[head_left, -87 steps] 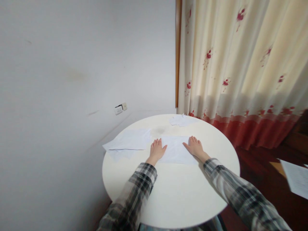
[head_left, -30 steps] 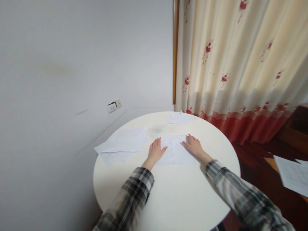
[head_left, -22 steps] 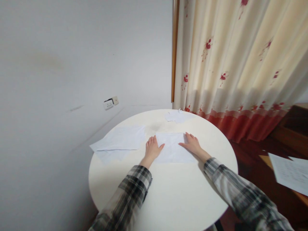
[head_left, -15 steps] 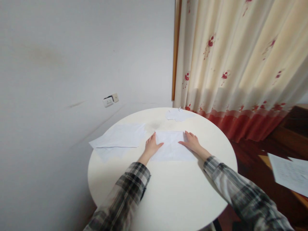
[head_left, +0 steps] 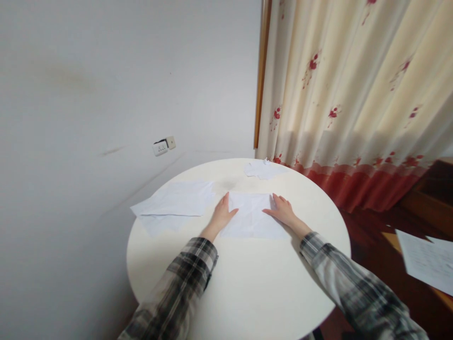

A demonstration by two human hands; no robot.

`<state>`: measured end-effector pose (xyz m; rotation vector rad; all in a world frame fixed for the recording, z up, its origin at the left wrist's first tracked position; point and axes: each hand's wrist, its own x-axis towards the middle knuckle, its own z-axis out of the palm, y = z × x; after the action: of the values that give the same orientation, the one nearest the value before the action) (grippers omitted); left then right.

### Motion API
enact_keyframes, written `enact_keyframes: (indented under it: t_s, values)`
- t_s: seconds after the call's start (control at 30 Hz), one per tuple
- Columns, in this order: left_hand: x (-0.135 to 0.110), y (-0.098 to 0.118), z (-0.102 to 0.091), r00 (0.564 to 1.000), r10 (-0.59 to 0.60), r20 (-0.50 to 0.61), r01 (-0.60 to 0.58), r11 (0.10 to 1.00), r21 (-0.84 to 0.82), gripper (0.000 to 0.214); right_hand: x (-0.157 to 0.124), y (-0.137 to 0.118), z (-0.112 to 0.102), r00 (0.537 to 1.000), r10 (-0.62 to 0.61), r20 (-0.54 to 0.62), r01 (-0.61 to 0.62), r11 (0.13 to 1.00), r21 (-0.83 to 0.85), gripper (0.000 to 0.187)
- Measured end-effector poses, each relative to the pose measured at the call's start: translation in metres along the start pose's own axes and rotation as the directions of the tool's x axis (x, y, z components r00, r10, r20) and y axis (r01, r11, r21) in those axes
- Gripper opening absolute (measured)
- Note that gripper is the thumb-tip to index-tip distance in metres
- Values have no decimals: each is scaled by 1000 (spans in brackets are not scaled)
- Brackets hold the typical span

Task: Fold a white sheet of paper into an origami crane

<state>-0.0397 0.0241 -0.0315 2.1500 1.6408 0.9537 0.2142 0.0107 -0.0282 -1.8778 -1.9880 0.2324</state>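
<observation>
A white sheet of paper (head_left: 250,219) with faint creases lies flat on the round white table (head_left: 247,288). On its left edge rests my left hand (head_left: 222,215), thumb spread inward over the paper and fingers pointing away from me. My right hand (head_left: 282,210) lies at the opposite edge, its thumb also reaching inward and its fingers near the far right corner. Both hands are open and touch the sheet without gripping it. Plaid sleeves cover both forearms.
Several overlapping white sheets (head_left: 177,200) lie at the table's left, one corner past the edge. Torn paper pieces (head_left: 262,169) sit at the far edge. Behind are a wall socket (head_left: 160,148) and a flowered curtain (head_left: 329,94). Printed papers (head_left: 424,259) lie on something at the right.
My left hand has shifted very slightly left and up along the paper's edge. My right hand stays almost where it was. The camera view has moved a little.
</observation>
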Motion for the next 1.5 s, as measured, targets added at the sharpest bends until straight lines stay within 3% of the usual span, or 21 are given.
enact_keyframes:
  t_s: [0.1, 0.23, 0.6, 0.93, 1.1, 1.27, 1.4, 1.5]
  values:
    - [-3, 5, -2, 997, -69, -19, 71, 979, 188, 76, 0, -1, -1, 1000, 2, 2, -2, 1000, 8, 86]
    - [-4, 7, -5, 996, -81, 39, 67, 960, 273, 75, 1, -1, -2, 1000, 0, 26, 0, 1000, 16, 85]
    - [-5, 5, -5, 999, -40, 11, 35, 957, 289, 73, 1, -1, -2, 999, -30, 44, 26, 995, 94, 79]
    - [-5, 4, -7, 1000, -18, -9, 20, 974, 225, 76, -3, -3, -4, 976, -214, -50, 216, 889, 404, 79]
    - [-4, 3, -8, 999, -29, -19, 31, 995, 99, 78, -3, -4, -4, 969, -238, -66, 244, 882, 403, 76]
    - [-1, -1, -7, 996, -88, -21, 80, 960, -270, 94, -2, -4, -3, 963, -217, -162, 266, 872, 410, 83]
    - [2, -3, -7, 984, -177, 10, 155, 833, -531, 99, 3, -1, 0, 968, -84, -237, 200, 829, 522, 96]
    - [4, -3, -9, 987, -146, 67, 155, 763, -627, 87, 7, 2, 1, 980, 89, -179, 63, 713, 699, 102]
